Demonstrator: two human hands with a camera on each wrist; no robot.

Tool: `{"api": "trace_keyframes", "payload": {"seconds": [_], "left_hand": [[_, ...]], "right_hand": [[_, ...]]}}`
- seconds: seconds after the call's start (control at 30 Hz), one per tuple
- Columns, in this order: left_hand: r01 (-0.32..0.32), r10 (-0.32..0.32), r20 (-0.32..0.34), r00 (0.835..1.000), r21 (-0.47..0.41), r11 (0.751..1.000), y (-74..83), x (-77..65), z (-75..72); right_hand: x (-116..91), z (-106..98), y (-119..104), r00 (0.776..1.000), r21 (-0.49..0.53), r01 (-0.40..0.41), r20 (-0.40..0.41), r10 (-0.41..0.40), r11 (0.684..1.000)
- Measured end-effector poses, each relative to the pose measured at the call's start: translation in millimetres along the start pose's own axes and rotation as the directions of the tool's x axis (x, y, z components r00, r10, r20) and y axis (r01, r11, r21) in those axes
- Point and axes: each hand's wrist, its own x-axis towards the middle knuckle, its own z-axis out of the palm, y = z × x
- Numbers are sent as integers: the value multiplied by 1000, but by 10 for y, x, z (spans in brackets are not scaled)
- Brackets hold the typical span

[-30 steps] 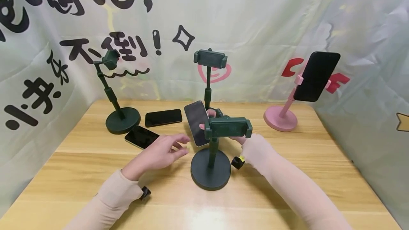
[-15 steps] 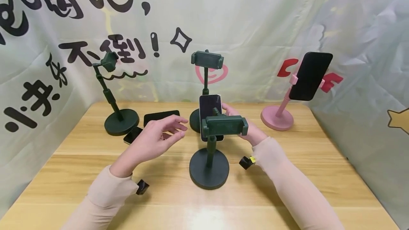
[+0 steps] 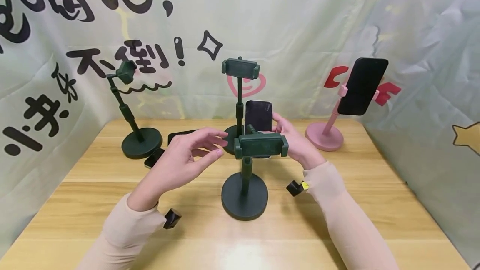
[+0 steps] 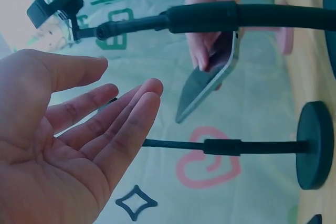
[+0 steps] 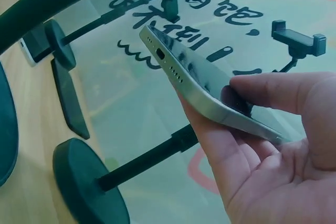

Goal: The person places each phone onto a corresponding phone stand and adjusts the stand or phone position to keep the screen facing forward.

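Observation:
My right hand [image 3: 298,143] holds a smartphone [image 3: 258,113] up off the table, behind the front dark green phone stand [image 3: 261,145]. In the right wrist view its thumb presses on the screen side and the fingers lie behind the phone [image 5: 210,87], whose charging port end points up and left. The stand's clamp covers the phone's lower part in the head view. My left hand [image 3: 183,157] hangs in the air left of that stand, fingers loosely bent, with nothing in them. Past the phone rises another green stand [image 3: 240,69], its clamp holding nothing.
A third green stand [image 3: 141,143] is at the back left. Two phones lie near it: a black phone [image 3: 178,134] and another phone [image 3: 153,158], both partly hidden by my left hand. On the right, a pink stand [image 3: 324,136] carries a black phone [image 3: 363,86].
My right hand has lifted the phone off the table and carried it up and rightward, turning it more upright. My left hand has risen slightly and stays left of the front stand.

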Motion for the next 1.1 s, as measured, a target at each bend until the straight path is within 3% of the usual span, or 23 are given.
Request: {"api": "trace_keyframes", "payload": {"seconds": [0.1,0.3,0.8,0.97,1.1], "left_hand": [[-10,10,-3,1000,-20,1000,58,-11,-15],[-52,53,6,999,-79,996,165,-31,-15],[-177,178,-4,984,-140,974,415,-81,-20],[-192,189,-33,981,-172,966,468,-66,10],[-196,191,-48,980,-190,962,505,-56,36]], "right_hand": [[-1,19,-56,1000,3,-16,-18,16,1000],[-26,-10,-152,989,-28,-79,-126,75,997],[-124,-26,-369,989,48,-17,-149,24,999],[-156,-14,-435,990,80,6,-144,6,997],[-214,-13,-477,982,35,20,-187,-13,999]]}}
